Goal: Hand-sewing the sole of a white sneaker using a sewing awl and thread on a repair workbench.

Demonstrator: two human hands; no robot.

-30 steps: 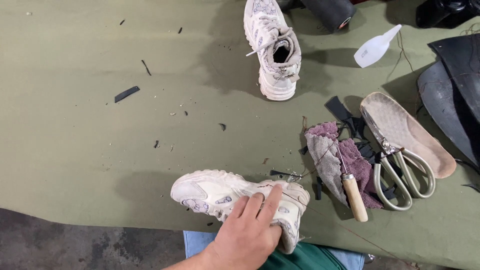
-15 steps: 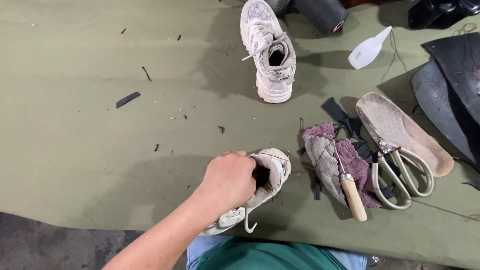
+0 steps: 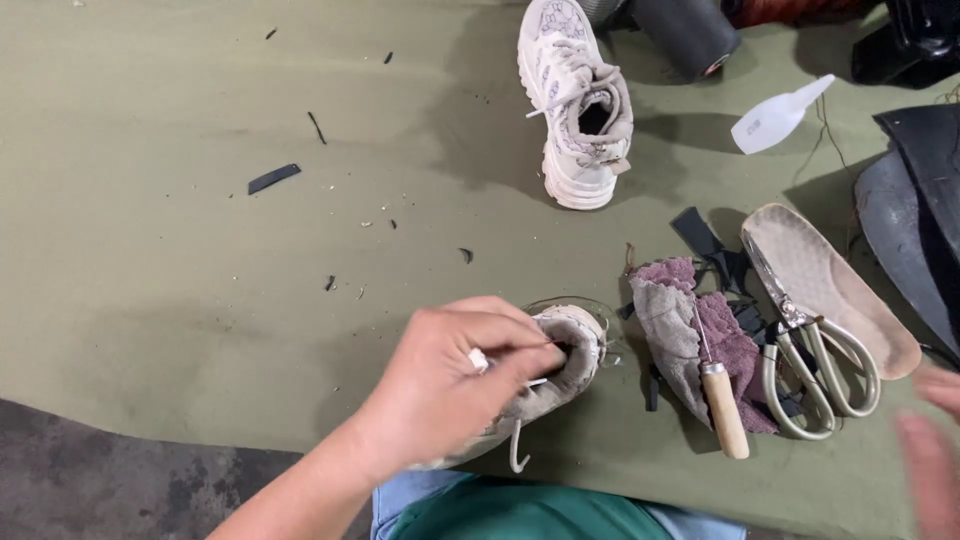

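Note:
My left hand (image 3: 450,385) grips a pale worn sneaker (image 3: 572,345) at the near edge of the table, fingers closed over its side and reaching to the collar opening. A loose lace end hangs below the shoe. My right hand (image 3: 930,450) shows blurred at the right edge, fingers apart, holding nothing, close to the scissors (image 3: 815,365). The matching sneaker (image 3: 575,100) stands upright at the far middle of the table.
An olive cloth covers the table (image 3: 200,280). A pink-grey rag (image 3: 690,325) carries a wooden-handled awl (image 3: 724,408). Beside it lie a beige insole (image 3: 830,275), a white squeeze bottle (image 3: 775,115), a black roll (image 3: 690,35), dark leather pieces (image 3: 915,210) and small black scraps (image 3: 273,178).
My left hand has turned the near sneaker from lying on its side to collar-up and shifted its grip toward the opening. My right hand has come into view at the right edge.

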